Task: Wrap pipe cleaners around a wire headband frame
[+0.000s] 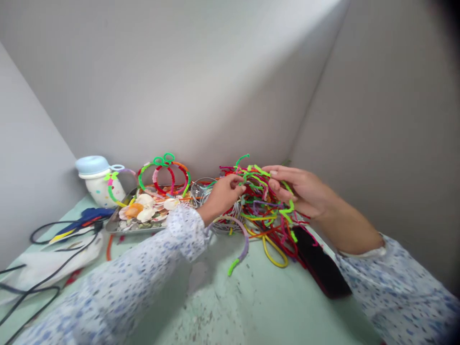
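A tangled heap of colourful pipe cleaners point(262, 206) sits at the middle right, against the back wall. My right hand point(305, 189) is at the heap's right side, its thumb and fingers closed on a lime-green pipe cleaner point(287, 207) that is bent and hangs down. On the heap's left edge is my left hand point(224, 195), fingers bent in a pinch among the stems; what lies between the fingertips is hidden. Below my left wrist, a purple pipe cleaner loop point(244, 237) with a green tip curves onto the table.
A metal tray point(143, 231) of seashells point(145, 206) stands left, with ring-shaped pipe cleaner bands point(172, 177) upright on it. Beyond are a white jar point(102, 189) with a blue lid, blue-handled pliers point(88, 218) and black cables point(53, 275). A dark phone point(319, 263) lies under my right forearm.
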Motion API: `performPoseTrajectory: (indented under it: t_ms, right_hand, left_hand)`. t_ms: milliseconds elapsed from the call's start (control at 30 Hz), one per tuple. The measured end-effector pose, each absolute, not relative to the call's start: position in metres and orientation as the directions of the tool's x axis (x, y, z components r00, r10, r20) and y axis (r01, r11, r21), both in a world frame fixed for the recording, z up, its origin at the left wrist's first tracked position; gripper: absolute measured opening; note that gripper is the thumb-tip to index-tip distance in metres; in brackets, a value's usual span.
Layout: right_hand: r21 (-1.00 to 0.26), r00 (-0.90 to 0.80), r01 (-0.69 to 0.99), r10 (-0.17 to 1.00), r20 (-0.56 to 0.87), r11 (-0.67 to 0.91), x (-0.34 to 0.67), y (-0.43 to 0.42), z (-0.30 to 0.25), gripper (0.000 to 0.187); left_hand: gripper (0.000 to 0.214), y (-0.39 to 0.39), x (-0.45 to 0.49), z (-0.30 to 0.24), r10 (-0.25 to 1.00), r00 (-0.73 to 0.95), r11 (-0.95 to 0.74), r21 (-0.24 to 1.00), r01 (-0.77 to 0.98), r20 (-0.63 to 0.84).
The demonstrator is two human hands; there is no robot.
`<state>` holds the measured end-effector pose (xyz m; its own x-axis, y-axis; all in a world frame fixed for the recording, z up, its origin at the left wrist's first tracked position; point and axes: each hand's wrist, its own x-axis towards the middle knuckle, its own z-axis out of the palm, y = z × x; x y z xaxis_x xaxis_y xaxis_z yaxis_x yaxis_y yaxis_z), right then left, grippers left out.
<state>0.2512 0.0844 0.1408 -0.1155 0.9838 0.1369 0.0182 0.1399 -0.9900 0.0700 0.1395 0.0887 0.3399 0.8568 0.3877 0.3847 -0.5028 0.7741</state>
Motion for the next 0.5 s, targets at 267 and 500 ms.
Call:
performPoseTrajectory:
  t_ms: [267, 500]
  right_hand:
    - [-0.92, -0.114, -0.391, 0.991, 0.077, 0.027, 0.204, 0.062, 0.089, 0.022]
    - [-0.904, -0.026, -0.427, 0.999, 0.027, 0.013, 0.187, 0.057, 0.049, 0.03]
  left_hand:
    - [0.03, 0.039, 0.033, 0.055, 0.832, 0.555, 0.058, 0.996, -0.069, -0.009]
    - [0.029, 0.007, 0.02, 0.008, 0.827, 0.498, 0.355, 0.929, -0.104, -0.261]
